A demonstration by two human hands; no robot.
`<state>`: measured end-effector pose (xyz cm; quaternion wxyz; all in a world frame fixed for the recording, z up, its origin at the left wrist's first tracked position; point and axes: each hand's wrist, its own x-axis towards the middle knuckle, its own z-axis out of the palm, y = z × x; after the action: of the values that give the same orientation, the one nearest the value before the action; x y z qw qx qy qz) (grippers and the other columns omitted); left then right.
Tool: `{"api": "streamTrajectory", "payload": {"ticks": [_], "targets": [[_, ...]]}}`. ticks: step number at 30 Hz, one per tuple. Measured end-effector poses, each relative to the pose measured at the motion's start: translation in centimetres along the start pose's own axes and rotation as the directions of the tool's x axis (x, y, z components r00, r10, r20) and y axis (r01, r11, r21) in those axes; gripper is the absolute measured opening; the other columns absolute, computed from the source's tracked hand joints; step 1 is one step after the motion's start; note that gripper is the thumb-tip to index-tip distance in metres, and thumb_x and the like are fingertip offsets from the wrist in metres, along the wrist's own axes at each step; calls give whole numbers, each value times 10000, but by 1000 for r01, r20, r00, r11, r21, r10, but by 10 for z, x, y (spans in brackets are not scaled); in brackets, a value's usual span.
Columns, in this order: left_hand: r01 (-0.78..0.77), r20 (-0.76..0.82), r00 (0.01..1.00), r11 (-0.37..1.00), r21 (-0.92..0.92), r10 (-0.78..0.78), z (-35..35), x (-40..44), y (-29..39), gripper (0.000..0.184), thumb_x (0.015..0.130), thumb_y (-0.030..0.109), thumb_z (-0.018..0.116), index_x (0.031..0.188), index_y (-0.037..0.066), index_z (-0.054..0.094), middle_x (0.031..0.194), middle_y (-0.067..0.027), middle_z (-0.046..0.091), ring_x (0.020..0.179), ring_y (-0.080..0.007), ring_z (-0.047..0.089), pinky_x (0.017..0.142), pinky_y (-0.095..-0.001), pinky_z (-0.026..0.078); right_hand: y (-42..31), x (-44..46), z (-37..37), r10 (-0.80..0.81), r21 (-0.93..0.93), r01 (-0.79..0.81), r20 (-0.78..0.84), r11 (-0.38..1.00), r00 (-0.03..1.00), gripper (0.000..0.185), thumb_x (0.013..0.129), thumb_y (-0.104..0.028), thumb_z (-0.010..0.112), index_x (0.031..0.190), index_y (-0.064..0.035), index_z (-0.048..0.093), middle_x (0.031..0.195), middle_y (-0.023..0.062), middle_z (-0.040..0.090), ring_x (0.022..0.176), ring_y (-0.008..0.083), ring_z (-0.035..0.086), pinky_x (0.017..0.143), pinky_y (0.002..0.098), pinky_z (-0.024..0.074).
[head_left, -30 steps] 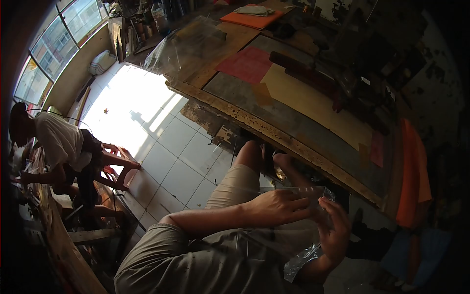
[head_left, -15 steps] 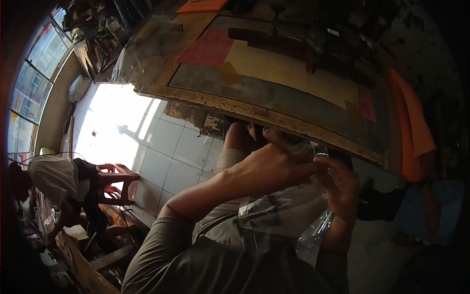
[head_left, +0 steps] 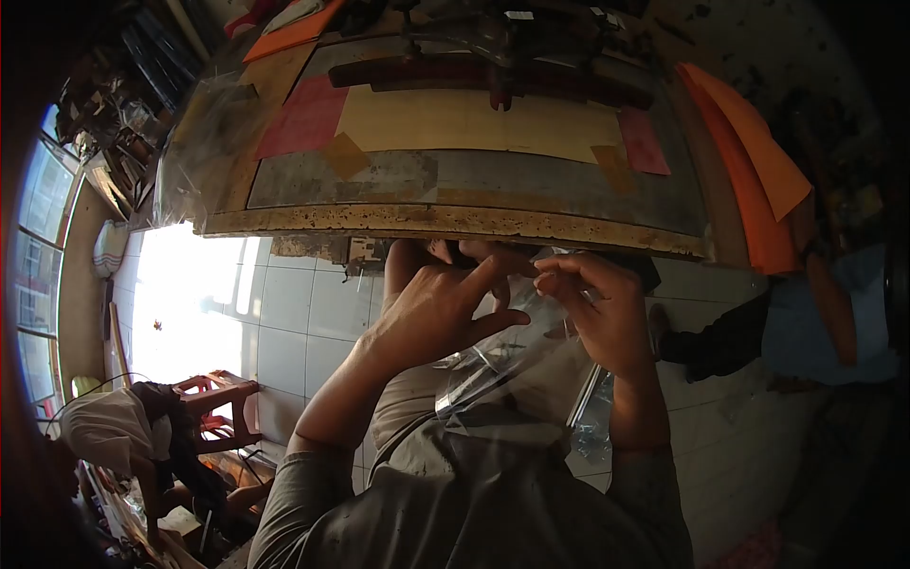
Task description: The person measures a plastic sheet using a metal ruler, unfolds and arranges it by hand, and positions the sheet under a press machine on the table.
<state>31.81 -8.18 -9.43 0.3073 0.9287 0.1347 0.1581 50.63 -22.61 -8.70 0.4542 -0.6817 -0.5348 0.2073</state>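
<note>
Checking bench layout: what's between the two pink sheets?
A yellow sheet, running from the left pink sheet to the right pink sheet, with tan patches near its ends. Shows in the head view.

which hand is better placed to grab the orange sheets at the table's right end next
Probably the right hand: it lies nearer the orange sheets than the left hand. The right fingertips seem to pinch the clear plastic, though, so may need freeing first.

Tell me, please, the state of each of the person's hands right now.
Left hand: open, thumb spread; whether it touches the clear plastic film cannot be told.
Right hand: closed, pinching the film.
</note>
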Motion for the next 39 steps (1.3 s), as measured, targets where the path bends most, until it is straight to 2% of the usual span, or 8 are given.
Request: {"api": "streamTrajectory", "payload": {"ticks": [2, 5, 8, 11, 23, 26, 32, 39], "targets": [[73, -85, 993, 989, -131, -85, 6, -7, -5, 591, 871, 347, 841, 1357, 158, 564, 859, 10, 744, 892, -224, 729, 838, -402, 540, 4, -1, -1, 84, 64, -83, -13, 994, 996, 173, 994, -67, 715, 1135, 34, 723, 928, 76, 764, 892, 120, 735, 761, 257, 567], [89, -79, 992, 990, -109, -98, -1, -19, -16, 456, 843, 279, 864, 1229, 137, 667, 863, -16, 756, 869, -224, 749, 705, -372, 570, 17, -1, 2, 98, 151, -84, -88, 985, 991, 172, 985, -165, 735, 1077, -23, 759, 921, 64, 784, 855, 120, 759, 726, 250, 583], [101, 27, 995, 984, -147, -98, -3, -32, -30, 211, 855, 240, 843, 1005, 110, 771, 876, -81, 767, 797, -279, 751, 711, -401, 569, 22, 1, -2, 88, 172, -72, -88, 982, 992, 188, 987, -208, 737, 1065, -41, 772, 923, 58, 791, 837, 116, 765, 714, 252, 589], [135, 3, 991, 991, 8, -135, -3, -40, -33, 189, 861, 240, 836, 994, 119, 778, 823, -88, 750, 739, -285, 737, 692, -416, 558, 21, 4, -8, 46, 153, -39, -46, 987, 998, 193, 1002, -195, 720, 1081, -24, 762, 925, 60, 782, 843, 110, 751, 737, 249, 580], [72, -166, 983, 997, -33, -77, 2, -38, -46, 306, 813, 303, 901, 896, 72, 718, 667, -68, 675, 632, -228, 704, 578, -361, 506, 11, 9, -11, 8, 195, 13, -105, 981, 994, 202, 1043, -153, 673, 1071, 40, 727, 911, 96, 758, 863, 119, 721, 790, 266, 562], [104, -102, 990, 993, 63, -97, -19, -37, -32, 341, 797, 319, 913, 903, 71, 705, 680, -43, 688, 630, -213, 707, 576, -356, 511, 8, 10, -13, 12, 210, 6, -84, 978, 996, 204, 1051, -158, 662, 1065, 37, 722, 916, 98, 756, 868, 120, 720, 802, 272, 562], [113, -9, 993, 991, -74, -114, -38, -47, -48, 303, 800, 306, 913, 869, 73, 732, 748, -37, 731, 657, -205, 713, 603, -358, 524, 14, 15, -21, 24, 203, 0, -113, 979, 993, 205, 1058, -173, 656, 1067, 23, 718, 949, 84, 756, 897, 116, 718, 822, 270, 561], [193, -203, 945, 937, -291, -258, -53, -59, -74, 167, 839, 184, 881, 893, 71, 770, 863, -43, 764, 774, -160, 716, 740, -329, 558, 33, 13, -40, 81, 213, -32, -226, 977, 971, 223, 1077, -222, 628, 1063, -24, 729, 952, 45, 754, 863, 87, 687, 735, 239, 489]]}}
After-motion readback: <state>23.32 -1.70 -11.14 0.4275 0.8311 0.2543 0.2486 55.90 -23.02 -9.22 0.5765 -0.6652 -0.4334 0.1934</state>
